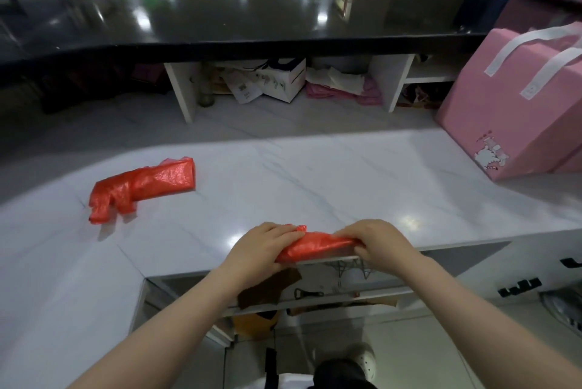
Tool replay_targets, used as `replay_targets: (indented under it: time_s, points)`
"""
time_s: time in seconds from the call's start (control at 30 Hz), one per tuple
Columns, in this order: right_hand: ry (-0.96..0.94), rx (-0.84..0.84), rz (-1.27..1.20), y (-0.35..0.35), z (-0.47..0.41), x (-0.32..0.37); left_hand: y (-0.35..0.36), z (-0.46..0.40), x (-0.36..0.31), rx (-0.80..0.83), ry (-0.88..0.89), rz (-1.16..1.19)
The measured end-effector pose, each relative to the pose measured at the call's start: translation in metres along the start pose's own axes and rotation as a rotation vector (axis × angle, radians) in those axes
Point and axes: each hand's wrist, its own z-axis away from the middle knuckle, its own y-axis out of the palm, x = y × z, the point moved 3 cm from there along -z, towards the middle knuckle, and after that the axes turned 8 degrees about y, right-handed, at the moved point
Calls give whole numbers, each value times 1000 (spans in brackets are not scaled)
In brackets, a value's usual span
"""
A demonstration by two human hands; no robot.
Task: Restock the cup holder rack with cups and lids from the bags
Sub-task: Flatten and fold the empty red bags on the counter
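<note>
My left hand (pixel 263 245) and right hand (pixel 379 240) grasp the folded red bag (pixel 318 247), lying nine-to-three; the other bag (pixel 145 188) rests toward ten o'clock.

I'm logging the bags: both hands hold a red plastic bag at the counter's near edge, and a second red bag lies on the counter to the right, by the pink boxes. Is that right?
Not quite. The head view shows the left hand and right hand holding a red bag at the counter's near edge, but the second red bag lies to the left, away from the pink boxes.

Folded red bag (pixel 148 185) lying flat far left; second red bag (pixel 318 248) rolled at near counter edge.
</note>
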Motion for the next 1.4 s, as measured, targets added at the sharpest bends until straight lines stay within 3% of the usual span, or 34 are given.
replay_targets:
  time_s: [0.1, 0.3, 0.53, 0.9, 0.97, 1.03, 1.1, 1.17, 1.4]
  points:
    - [34, -97, -137, -6, -9, 20, -24, 0, 14, -78, -35, 60]
    - [-15, -252, -291, -14, -41, 71, -74, 20, 41, -269, -63, -78]
    - [-275, -164, -268, -28, -119, 158, -122, 75, 91, -467, -311, -361]
    - [-574, -164, -175, -24, -245, 287, -178, 121, 194, -415, -782, -567]
    - [-618, -19, -73, 2, -257, 298, -163, 131, 212, -315, -907, -487]
    - [-591, 205, 103, 40, -261, 291, -129, 143, 226, -116, -1043, -260]
    - [-610, 223, 166, 68, -262, 277, -93, 150, 231, -5, -1126, 72]
    - [-626, 181, 147, 77, -266, 270, -71, 149, 232, 30, -1165, 200]
    - [-535, 297, 222, 72, -280, 281, -62, 145, 241, -2, -1221, 266]
